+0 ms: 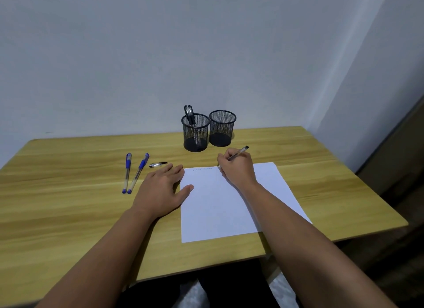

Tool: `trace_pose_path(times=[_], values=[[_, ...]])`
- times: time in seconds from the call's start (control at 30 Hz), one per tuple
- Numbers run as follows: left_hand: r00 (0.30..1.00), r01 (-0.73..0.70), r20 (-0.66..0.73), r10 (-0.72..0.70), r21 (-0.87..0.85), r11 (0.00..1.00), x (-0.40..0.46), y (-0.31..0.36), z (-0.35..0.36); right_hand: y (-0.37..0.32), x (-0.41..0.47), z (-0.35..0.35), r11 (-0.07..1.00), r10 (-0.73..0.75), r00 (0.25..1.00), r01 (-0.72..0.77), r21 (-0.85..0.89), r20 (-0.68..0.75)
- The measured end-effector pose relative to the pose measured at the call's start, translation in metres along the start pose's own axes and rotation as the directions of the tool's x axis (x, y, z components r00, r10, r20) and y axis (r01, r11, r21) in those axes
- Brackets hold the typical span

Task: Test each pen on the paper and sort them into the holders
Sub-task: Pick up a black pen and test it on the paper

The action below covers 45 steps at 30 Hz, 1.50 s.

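Head view, right hand [238, 168] writing, paper [220, 206] top edge

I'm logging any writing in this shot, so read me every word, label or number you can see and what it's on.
Nothing can be read.
Paper: faint scribbles along the top edge, too small and pale to read.
Pens: any print on the barrels is too small to make out.
Holders: no labels visible.
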<state>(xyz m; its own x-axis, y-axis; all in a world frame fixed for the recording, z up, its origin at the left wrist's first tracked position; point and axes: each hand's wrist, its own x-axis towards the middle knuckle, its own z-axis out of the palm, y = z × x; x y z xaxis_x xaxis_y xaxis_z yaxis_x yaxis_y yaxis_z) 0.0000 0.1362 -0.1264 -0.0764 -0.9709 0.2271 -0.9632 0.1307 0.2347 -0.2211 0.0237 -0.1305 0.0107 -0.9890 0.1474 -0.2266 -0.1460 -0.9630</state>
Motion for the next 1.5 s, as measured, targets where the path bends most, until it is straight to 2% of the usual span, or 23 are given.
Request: trace_pose_path(times=[0.07,0.3,0.83,1.0,1.5], values=[[1.000,0.000,-0.001,0.000,-0.001,1.000,0.0001,-0.0006,-0.0004,-0.0017,-0.0001,-0.0013,1.000,0.009,1.000,-0.009,0.026,-0.015],[1.000,0.007,0.006,-0.007,-0.003,1.000,-0.0007,0.0006,-0.0020,0.0034,0.0030,0.0020,0.997,-0.022,1.000,0.021,-0.070,-0.018],[1.000,0.000,0.006,0.000,0.003,1.000,-0.0002,-0.0009,-0.0010,0.0029,0.0031,-0.0003,0.992,-0.042,0.998,0.037,-0.121,-0.043],[1.000,-0.001,0.004,0.001,-0.002,1.000,-0.0003,-0.0017,-0.0001,0.0025,0.0038,-0.0034,0.987,-0.071,0.990,0.053,-0.154,-0.118],[1.000,-0.001,-0.014,0.001,-0.020,1.000,-0.0015,-0.0008,0.0001,-0.0033,0.0000,-0.0019,0.984,-0.057,0.995,0.041,-0.174,-0.088]])
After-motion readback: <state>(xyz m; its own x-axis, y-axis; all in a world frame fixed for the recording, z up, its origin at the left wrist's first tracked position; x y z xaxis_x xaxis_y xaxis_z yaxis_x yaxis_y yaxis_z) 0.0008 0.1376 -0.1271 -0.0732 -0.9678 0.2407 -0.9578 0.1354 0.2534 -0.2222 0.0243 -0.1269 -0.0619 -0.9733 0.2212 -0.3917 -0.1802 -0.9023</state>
